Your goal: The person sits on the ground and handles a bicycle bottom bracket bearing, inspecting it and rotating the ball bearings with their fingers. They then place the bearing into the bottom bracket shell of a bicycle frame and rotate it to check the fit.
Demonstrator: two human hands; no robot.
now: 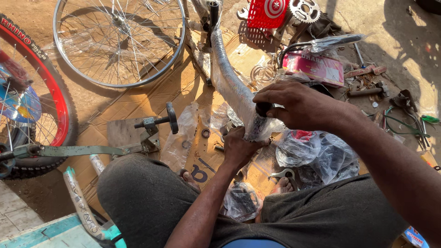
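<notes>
**Both hands on a wrapped bicycle frame tube**

I see the long bicycle frame tube wrapped in clear plastic film (232,85) running from the top centre of the view down to my lap, above flattened brown cardboard sheets (183,87) on the ground. My left hand (239,148) grips the tube's lower end from beneath, fingers curled shut around the wrap. My right hand (294,105) lies over the same end from above, fingers closed on a small black part (263,109) at the tube. A bare silver spoked wheel rim (119,41) lies at upper left; a red-rimmed wheel with black tyre (32,105) stands at the left edge. A grey crank arm with a black pedal spindle (156,123) rests just left of the tube. Crumpled clear plastic bags (317,154) sit beside my right knee, and a red plastic basket (268,13) lies at the top.
</notes>
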